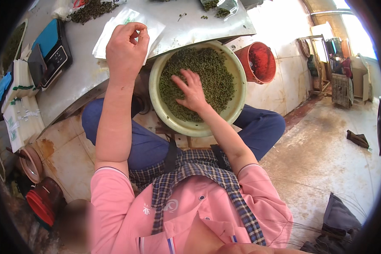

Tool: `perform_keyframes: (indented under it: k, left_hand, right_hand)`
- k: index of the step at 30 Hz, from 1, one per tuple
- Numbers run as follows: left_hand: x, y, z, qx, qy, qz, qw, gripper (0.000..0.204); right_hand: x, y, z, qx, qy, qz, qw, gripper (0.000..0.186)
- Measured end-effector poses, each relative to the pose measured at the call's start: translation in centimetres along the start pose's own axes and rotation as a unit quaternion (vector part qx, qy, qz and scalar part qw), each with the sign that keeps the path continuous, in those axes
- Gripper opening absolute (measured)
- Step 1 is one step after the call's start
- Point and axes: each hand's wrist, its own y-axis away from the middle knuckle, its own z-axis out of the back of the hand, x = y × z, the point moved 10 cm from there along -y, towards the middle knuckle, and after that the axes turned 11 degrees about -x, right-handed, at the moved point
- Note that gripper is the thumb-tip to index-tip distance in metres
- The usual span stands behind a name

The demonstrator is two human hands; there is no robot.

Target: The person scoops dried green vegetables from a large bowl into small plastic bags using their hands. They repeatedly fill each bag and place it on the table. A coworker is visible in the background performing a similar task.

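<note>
A wide pale-green basin (157, 111) stands between my knees, with a heap of small dark-green grains (213, 70), like green peppercorns, inside. My right hand (191, 91) rests on the grains, fingers spread apart. Raised over the edge of the metal table (173, 31), my left hand (129, 46) has its thumb and fingers curled together. Whatever may be between those fingertips is too small to make out. Beneath and beside that hand lie thin white plastic bags (107, 38).
A digital scale (55, 63) with a blue top sits at the table's left, near stacked white bags (23, 120). Dark dried grains (91, 10) lie at the back. A red basket (262, 63) stands right of the basin, and a dark cloth (357, 139) lies on the floor.
</note>
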Motion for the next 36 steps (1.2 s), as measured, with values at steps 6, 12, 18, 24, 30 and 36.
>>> perform_keyframes:
  k: [6, 12, 18, 24, 30, 36]
  left_hand:
    - [-0.3, 2.0, -2.7, 0.189, 0.340, 0.209, 0.897, 0.027]
    - [-2.0, 7.6, -7.4, 0.352, 0.008, 0.008, 0.936, 0.029]
    - [1.2, 12.8, -12.7, 0.318, -0.060, -0.010, 0.946, 0.024]
    - [1.1, 15.2, -15.1, 0.360, 0.019, 0.040, 0.932, 0.024]
    - [-1.2, 15.5, -13.8, 0.299, 0.059, 0.015, 0.952, 0.024]
    - [-3.5, 17.4, -13.6, 0.344, 0.037, -0.073, 0.935, 0.038]
  right_hand:
    - [-2.2, -0.3, 2.7, -0.107, -0.104, -0.118, 0.982, 0.046]
    - [-9.1, 3.8, 4.4, -0.250, -0.586, -0.426, 0.642, 0.035]
    - [-4.7, 2.1, 7.3, -0.158, -0.795, -0.390, 0.437, 0.050]
    - [-5.1, 2.1, 7.2, -0.111, -0.650, -0.454, 0.599, 0.044]
    - [-6.3, 2.7, 7.2, -0.099, -0.505, -0.480, 0.710, 0.042]
    - [-8.0, 2.7, 6.0, -0.160, -0.444, -0.445, 0.761, 0.043]
